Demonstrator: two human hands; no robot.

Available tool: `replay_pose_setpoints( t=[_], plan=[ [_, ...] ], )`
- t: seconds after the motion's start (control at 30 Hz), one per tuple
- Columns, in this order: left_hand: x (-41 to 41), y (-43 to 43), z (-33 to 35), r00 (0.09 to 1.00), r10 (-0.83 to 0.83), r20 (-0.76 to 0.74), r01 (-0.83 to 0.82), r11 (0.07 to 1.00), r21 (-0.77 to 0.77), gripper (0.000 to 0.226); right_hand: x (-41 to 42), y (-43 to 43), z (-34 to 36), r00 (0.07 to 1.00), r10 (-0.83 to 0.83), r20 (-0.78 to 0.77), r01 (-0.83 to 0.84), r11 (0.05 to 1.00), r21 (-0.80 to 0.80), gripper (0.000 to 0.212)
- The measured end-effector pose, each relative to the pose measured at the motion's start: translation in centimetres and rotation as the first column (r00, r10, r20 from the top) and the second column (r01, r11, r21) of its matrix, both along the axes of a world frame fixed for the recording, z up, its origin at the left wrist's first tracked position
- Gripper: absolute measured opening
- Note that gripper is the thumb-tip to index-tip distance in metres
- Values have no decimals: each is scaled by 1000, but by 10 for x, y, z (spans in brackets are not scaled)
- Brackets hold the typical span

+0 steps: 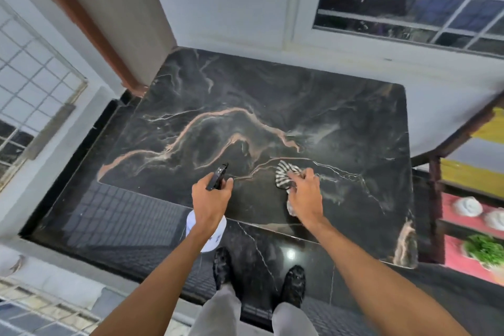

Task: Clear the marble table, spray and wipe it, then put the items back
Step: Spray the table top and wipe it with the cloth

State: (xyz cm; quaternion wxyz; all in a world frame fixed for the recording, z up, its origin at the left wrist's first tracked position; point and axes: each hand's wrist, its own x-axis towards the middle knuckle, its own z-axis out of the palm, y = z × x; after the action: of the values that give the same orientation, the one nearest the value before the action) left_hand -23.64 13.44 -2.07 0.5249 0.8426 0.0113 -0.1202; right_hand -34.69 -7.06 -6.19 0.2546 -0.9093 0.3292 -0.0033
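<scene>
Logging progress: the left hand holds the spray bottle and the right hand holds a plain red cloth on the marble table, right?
Not quite: in the head view the cloth is black-and-white striped, not plain red. The left hand does hold the spray bottle, and the right hand holds the cloth on the marble table.

No readable text, labels or numbers anywhere.

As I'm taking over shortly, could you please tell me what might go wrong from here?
1. The left hand holds the spray bottle near the front edge of the marble table; mist could land on the glossy floor by the feet, making it slippery.
2. The right hand holds the striped cloth only near the front; far corners might be missed.
</scene>
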Motion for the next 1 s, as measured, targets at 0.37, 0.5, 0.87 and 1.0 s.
replay_pose_setpoints(
  t=[0.37,0.5,0.87,1.0],
  plan=[
    [30,-19,4,996,-93,-9,93,995,33,28,56,-6,-1,995,62,79,-63,998,17,49],
    [47,-31,7,988,-153,1,153,988,3,35,40,-64,-6,919,-394,7,394,919,-33,50],
    [46,-50,7,941,-336,-34,338,937,92,38,3,-21,0,888,-460,-4,459,888,35,48],
    [25,-47,11,910,-409,-72,415,895,160,35,-20,-18,0,826,-564,2,563,825,48,48]
  ],
)
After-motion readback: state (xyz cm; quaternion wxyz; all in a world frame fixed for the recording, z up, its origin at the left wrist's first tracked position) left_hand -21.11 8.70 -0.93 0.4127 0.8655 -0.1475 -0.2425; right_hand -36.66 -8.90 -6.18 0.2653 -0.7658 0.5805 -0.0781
